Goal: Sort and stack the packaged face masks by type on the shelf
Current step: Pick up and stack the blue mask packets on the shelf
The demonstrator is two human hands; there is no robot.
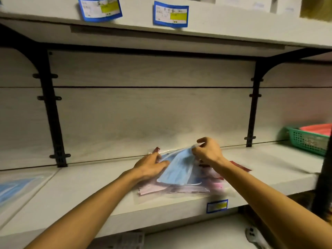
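A blue face mask in a clear packet (177,168) lies tilted on top of a loose pile of packaged pink masks (206,187) in the middle of the white shelf (80,191). My right hand (208,150) pinches the packet's upper right corner and lifts that edge off the pile. My left hand (150,166) rests on the packet's left edge with its fingers nearly flat. Another packaged blue mask (16,187) lies on the shelf at the far left.
A green mesh basket (305,141) holding something red stands at the right on the shelf. Black brackets (53,123) rise against the back panel on both sides. Blue-bordered labels (170,14) hang from the upper shelf edge. A lower shelf shows below.
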